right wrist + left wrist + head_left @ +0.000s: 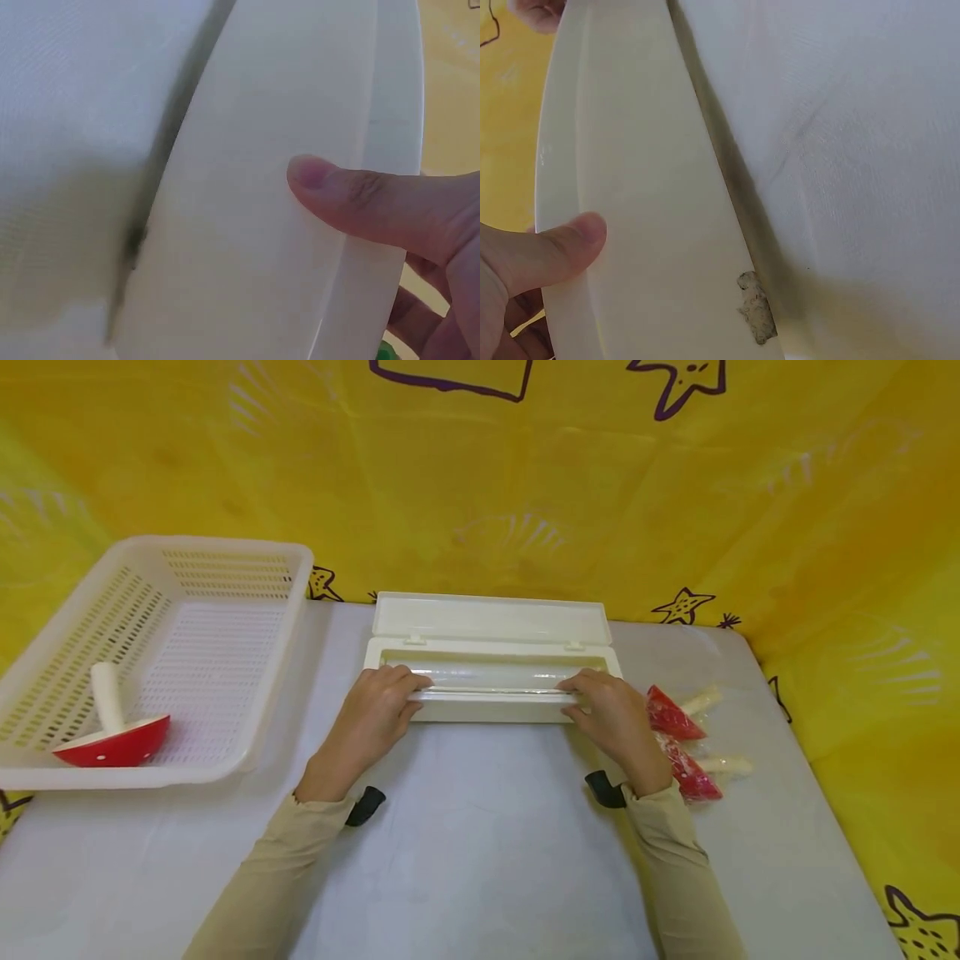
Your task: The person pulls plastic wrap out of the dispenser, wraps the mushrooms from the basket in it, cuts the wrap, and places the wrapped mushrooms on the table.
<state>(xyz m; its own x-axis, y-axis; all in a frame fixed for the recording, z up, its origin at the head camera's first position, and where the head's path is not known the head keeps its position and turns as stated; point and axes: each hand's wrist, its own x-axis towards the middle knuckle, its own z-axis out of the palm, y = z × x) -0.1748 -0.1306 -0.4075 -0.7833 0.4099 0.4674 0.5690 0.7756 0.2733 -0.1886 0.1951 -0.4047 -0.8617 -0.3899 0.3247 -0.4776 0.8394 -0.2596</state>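
A cream cling film dispenser stands with its lid raised and leaning back. Inside lies a roll of clear film. My left hand grips the dispenser's front edge near its left end. In the left wrist view, the left thumb presses the front face, while the other fingers go behind the edge. At the right end, my right hand grips the same edge. Its thumb lies flat on the front face in the right wrist view. The fingers partly hide the film's edge.
Left of the dispenser, a white slotted basket holds a red-capped toy mushroom with a white stem. Two plastic-wrapped mushrooms, an upper one and a lower one, lie by the right forearm. A yellow patterned cloth hangs behind the table.
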